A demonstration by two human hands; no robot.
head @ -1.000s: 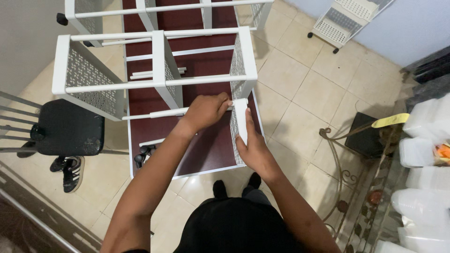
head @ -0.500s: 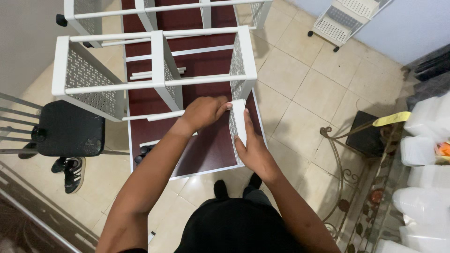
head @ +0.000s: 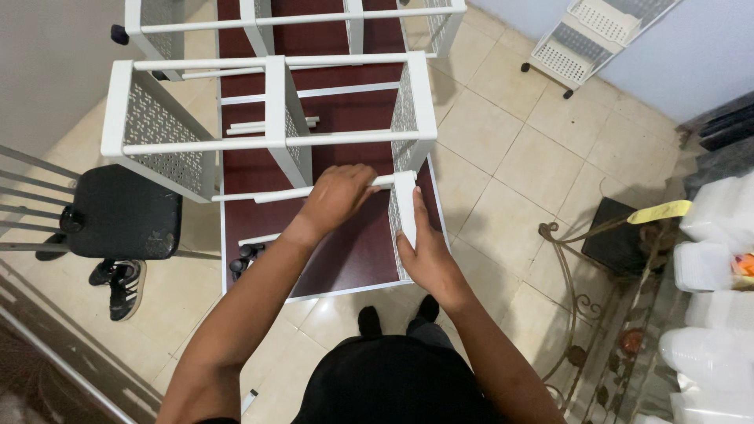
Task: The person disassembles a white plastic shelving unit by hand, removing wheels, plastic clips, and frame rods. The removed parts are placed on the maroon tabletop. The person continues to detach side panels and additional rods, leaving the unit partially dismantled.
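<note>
A white metal shelving rack with perforated side panels (head: 271,102) stands over a dark maroon rectangular board with a white edge (head: 353,243), which lies flat on the beige tiled floor (head: 518,165). Left of the rack, a black padded chair seat on a grey metal frame (head: 122,212) sits above a pair of black sneakers with white stripes (head: 118,286). A second white perforated rack on casters (head: 585,35) stands well apart at upper right, near the pale blue wall; stacked translucent plastic containers (head: 711,267) fill the right edge beside a wrought-iron scrollwork stand (head: 581,314). At the rack's near front corner, the left hand (head: 338,196) is curled closed over a thin white horizontal rod (head: 275,194) — fingers wrapped across its right end, where it meets a short white upright post (head: 405,206). The right hand (head: 424,255) lies along this post from below, fingers extended and pressed flat against its side, thumb hidden; grip not fully closed.
</note>
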